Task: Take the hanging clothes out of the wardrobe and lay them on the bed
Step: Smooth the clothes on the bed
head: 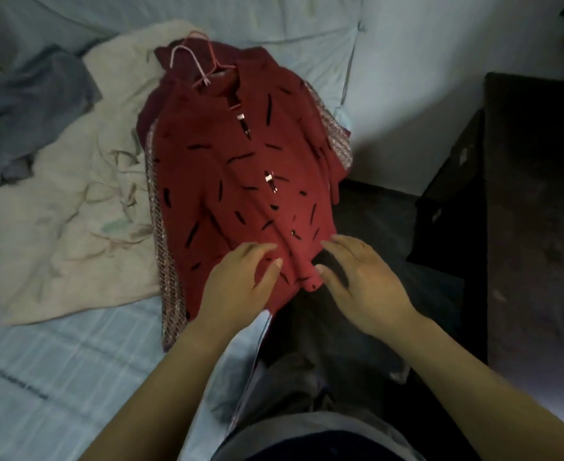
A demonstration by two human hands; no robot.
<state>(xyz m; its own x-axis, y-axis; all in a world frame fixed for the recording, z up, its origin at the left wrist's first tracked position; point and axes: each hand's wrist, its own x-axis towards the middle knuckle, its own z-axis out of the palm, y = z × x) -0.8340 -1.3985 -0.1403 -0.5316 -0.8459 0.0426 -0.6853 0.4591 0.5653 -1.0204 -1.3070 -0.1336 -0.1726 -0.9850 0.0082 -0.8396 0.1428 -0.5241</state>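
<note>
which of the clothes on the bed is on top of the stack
The red garment with black dashes, still on its pink hanger; the tweed and maroon pieces only peek out beneath it.

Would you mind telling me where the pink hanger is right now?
In the head view the pink hanger sits upper centre, at the collar of the red garment lying on the bed, just right of the cream blanket.

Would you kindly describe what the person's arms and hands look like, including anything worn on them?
Both forearms are bare, no sleeves in view. The left hand and right hand show no gloves, rings, watch or bracelets. Fingernails look short and unpainted.
</note>
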